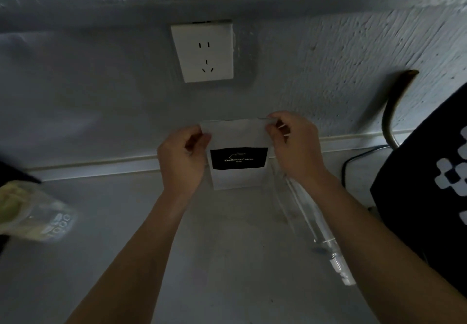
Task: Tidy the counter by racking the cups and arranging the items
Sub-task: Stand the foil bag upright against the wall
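I have the white coffee bag (pixel 238 156) upright at the tabletop's (pixel 227 247) back edge, left hand (pixel 182 161) and right hand (pixel 294 144) each in a pinching grip on its top corners, and uneven release could topple it.

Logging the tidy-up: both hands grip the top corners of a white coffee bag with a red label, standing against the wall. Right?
Not quite. The head view shows the label is black. Otherwise yes: left hand and right hand grip the coffee bag by its top corners.

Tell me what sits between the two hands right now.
In the head view, the white coffee bag stands upright between the left hand and right hand, each pinching a top corner.
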`<state>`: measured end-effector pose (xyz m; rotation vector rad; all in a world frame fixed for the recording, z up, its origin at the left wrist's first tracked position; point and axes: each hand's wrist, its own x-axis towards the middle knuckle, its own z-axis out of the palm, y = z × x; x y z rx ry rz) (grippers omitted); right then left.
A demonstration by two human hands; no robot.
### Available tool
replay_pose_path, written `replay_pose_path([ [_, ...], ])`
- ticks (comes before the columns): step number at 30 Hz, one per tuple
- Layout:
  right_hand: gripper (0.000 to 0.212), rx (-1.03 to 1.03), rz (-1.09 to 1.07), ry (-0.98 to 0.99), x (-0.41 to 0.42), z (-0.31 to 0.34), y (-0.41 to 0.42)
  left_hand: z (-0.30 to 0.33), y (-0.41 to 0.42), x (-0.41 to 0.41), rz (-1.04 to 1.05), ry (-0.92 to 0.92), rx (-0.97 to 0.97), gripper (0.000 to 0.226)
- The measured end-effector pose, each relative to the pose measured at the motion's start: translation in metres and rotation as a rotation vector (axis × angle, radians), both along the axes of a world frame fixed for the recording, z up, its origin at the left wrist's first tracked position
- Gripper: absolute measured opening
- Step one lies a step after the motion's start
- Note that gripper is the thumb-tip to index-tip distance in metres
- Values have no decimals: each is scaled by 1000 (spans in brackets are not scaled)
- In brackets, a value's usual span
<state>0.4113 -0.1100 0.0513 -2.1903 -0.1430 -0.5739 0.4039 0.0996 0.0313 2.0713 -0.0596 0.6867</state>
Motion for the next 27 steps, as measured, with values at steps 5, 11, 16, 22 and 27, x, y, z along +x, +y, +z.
replay_pose_path([
  [5,21,29,5,18,5,-4,0,-2,-1,1,10,21,-15,16],
  [11,37,68,18,59,-6,-3,-4,0,2,-11,16,41,-23,32],
  [16,41,64,16,70,-27,3,-13,5,-1,-36,22,53,5,28],
  [22,36,14,72,84,-75,-6,-9,2,-10,-78,-57,66,136,22],
  [27,39,-118,126,145,-128,-24,-5,-7,-18,-118,-139,104,219,27],
])
